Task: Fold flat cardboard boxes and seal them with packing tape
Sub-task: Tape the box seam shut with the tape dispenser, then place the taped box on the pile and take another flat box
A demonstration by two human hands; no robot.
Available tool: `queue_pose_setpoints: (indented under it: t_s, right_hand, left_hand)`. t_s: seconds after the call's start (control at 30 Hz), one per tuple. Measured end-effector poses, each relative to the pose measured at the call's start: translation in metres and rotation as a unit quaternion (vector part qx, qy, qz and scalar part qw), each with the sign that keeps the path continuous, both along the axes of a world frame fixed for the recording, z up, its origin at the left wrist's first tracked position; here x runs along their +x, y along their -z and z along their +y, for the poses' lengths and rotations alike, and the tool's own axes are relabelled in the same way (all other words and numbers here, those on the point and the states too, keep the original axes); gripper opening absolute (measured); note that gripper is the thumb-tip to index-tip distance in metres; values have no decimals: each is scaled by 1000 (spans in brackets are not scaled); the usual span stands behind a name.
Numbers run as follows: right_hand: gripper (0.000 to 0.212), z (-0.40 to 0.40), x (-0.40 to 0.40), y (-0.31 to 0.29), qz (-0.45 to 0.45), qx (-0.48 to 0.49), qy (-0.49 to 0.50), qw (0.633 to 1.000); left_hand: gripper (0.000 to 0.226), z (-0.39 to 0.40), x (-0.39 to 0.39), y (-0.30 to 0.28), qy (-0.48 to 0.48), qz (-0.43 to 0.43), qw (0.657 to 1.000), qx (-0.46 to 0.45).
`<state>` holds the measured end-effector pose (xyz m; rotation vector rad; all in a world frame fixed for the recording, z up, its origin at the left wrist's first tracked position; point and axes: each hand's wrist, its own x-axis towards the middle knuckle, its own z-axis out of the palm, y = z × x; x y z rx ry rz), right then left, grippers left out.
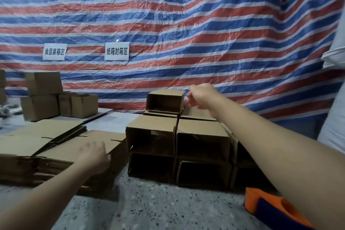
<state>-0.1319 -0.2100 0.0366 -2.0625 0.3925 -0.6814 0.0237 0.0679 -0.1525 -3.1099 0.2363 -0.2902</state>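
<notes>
A stack of flat cardboard blanks (56,142) lies on the left of the speckled floor. My left hand (95,155) rests on the stack's near right corner, fingers curled over the top blank's edge. Folded open-ended boxes (179,147) stand stacked in the middle, openings facing me. On top of them sits one small folded box (165,101). My right hand (200,96) hovers just right of that top box, fingers loosely spread and holding nothing. An orange and blue tape dispenser (268,209) lies at the lower right, partly hidden by my right forearm.
More assembled boxes (44,97) are piled at the back left. A red, white and blue striped tarp (186,24) with two white paper signs hangs behind everything. A white sack (334,99) fills the right edge. Bare speckled floor (149,207) lies in front.
</notes>
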Motion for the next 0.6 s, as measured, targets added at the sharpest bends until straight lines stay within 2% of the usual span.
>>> queue_pose_setpoints:
  t_s: [0.1, 0.27, 0.4, 0.47, 0.53, 0.6]
  right_hand:
    - [36, 0, -8, 3, 19, -15, 2, 1000]
    - [36, 0, -10, 8, 38, -37, -11, 999]
    - [33, 1, -8, 14, 44, -33, -31, 998]
    - [31, 2, -7, 16, 44, -35, -36, 998]
    - [30, 2, -5, 17, 42, -34, -35, 998]
    - [29, 3, -4, 15, 43, -34, -34, 998]
  left_hand:
    - [57, 6, -3, 27, -54, 17, 998, 14]
    - [35, -3, -9, 24, -36, -24, 999, -3]
    - [26, -6, -15, 14, -27, -44, 999, 7]
    - [22, -3, -15, -3, -16, -79, 997, -9]
    - [21, 3, -16, -32, -15, -153, 988, 7]
    - [19, 11, -20, -66, -5, -242, 970, -19]
